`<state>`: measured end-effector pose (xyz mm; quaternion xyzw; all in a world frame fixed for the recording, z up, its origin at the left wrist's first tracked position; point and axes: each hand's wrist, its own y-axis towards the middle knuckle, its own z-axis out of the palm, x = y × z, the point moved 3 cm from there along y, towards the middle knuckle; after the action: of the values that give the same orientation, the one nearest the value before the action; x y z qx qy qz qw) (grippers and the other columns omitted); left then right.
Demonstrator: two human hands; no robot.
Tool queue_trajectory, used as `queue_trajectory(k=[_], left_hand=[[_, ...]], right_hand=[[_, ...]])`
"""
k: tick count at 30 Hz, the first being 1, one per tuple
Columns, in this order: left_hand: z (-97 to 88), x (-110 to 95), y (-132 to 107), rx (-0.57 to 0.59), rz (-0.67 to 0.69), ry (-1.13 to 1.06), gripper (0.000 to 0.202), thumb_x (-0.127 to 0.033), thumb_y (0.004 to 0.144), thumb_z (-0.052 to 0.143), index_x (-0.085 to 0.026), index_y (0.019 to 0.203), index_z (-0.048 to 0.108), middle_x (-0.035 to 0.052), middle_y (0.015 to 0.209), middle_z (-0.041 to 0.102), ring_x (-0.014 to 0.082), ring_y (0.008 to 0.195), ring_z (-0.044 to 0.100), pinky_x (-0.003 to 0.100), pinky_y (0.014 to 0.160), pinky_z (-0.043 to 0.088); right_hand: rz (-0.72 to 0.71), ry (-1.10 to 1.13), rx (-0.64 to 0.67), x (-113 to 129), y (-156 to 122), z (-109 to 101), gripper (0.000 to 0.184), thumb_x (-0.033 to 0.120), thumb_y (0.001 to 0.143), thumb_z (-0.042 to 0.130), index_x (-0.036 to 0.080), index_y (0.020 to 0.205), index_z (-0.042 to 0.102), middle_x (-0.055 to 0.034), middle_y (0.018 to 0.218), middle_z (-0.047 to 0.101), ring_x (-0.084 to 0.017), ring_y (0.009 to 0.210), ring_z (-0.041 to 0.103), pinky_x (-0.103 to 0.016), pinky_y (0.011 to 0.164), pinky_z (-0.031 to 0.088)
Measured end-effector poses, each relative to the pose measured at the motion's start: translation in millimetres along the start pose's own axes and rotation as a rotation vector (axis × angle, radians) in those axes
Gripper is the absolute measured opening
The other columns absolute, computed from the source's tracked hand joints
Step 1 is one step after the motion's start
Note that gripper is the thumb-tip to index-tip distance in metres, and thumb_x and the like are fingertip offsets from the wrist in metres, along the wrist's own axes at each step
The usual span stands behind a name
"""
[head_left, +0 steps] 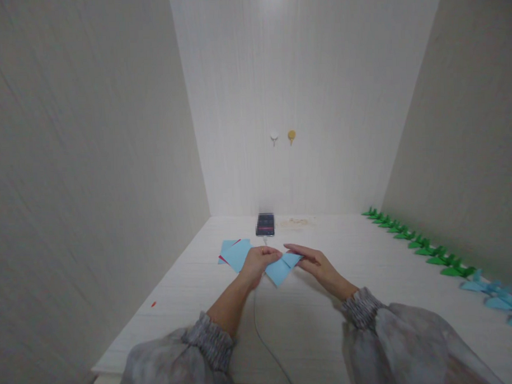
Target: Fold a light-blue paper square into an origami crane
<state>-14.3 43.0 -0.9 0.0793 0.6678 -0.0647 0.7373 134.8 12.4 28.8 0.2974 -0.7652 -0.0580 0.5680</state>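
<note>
From where I stand, the left of the white table (193,306) holds a small red scrap (153,304), and then a few loose sheets (237,254), mostly blue with red edges peeping out, overlapping and lying flat, so those look unworked. The left hand (257,263) comes just beside them, thumb and fingers pinched together on the left part of a blue paper (278,273). A phone (265,224) lies beyond, with a pale cable (263,332) running towards the near edge. The blue paper itself is between the two hands, just above the tabletop or on it, I can't tell which; it is creased into a pointed shape with a flap at its right, so I'd call it partly folded. The right hand (321,268) is at that right corner, forefinger stretched out and parted from the fingers below, the corner between them; whether they grip it firmly I can't tell. Far right, a long row of green paper figures (423,248) runs into a few blue paper figures (495,294), all standing up in points and seemingly finished, a shape the piece in hand has not reached.
</note>
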Motion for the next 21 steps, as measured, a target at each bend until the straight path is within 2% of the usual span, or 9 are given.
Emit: queue_trajectory(k=[1,3,5,8,14,21], left_hand=[[-0.2,1,1,0.001,0.015,0.022,0.028,-0.032,0.051,0.065,-0.01,0.068,0.061,0.0034,0.06,0.06,0.0099,0.051,0.049,0.022,0.053,0.037],[0.4,3,1,0.011,0.045,0.089,0.028,-0.033,0.052,0.064,-0.011,0.068,0.061,0.0031,0.06,0.061,0.0098,0.051,0.049,0.022,0.052,0.036],[2.0,5,2,0.022,0.067,0.159,0.028,-0.034,0.053,0.064,-0.011,0.068,0.062,0.0029,0.059,0.06,0.0098,0.05,0.048,0.021,0.051,0.035],[5.3,5,1,0.041,0.086,0.212,0.027,-0.034,0.054,0.062,-0.011,0.067,0.062,0.0024,0.058,0.06,0.0097,0.05,0.048,0.021,0.05,0.034],[8.1,6,1,0.059,0.065,0.217,0.025,-0.033,0.054,0.062,-0.011,0.067,0.062,0.0023,0.057,0.059,0.0092,0.049,0.047,0.02,0.049,0.033],[7.1,7,3,0.063,0.064,0.19,0.026,-0.034,0.056,0.06,-0.012,0.069,0.062,0.0014,0.057,0.059,0.0086,0.049,0.046,0.021,0.05,0.033]], right_hand=[[0.06,0.035,-0.042,-3,0,0,0.033,0.028,0.074,0.042,0.017,0.103,0.053,-0.0058,0.09,0.059,-0.016,0.081,0.053,-0.028,0.071,0.042],[0.149,0.044,-0.085,-10,1,0,0.033,0.033,0.076,0.038,0.013,0.091,0.059,-0.0056,0.08,0.062,-0.015,0.072,0.054,-0.026,0.064,0.043],[0.177,-0.007,-0.064,-18,2,2,0.033,0.036,0.074,0.041,0.012,0.075,0.063,-0.0031,0.067,0.061,-0.014,0.063,0.053,-0.025,0.06,0.042],[0.181,-0.067,-0.043,-27,3,4,0.03,0.035,0.071,0.046,0.012,0.063,0.063,0.0003,0.055,0.058,-0.012,0.055,0.051,-0.022,0.056,0.039],[0.211,-0.082,-0.071,-35,2,2,0.024,0.032,0.067,0.05,0.014,0.064,0.065,0.0011,0.053,0.059,-0.012,0.053,0.05,-0.022,0.053,0.038],[0.241,-0.025,-0.134,-32,3,1,0.021,0.03,0.063,0.054,0.013,0.066,0.066,-0.0017,0.059,0.062,-0.014,0.058,0.053,-0.024,0.058,0.039]])
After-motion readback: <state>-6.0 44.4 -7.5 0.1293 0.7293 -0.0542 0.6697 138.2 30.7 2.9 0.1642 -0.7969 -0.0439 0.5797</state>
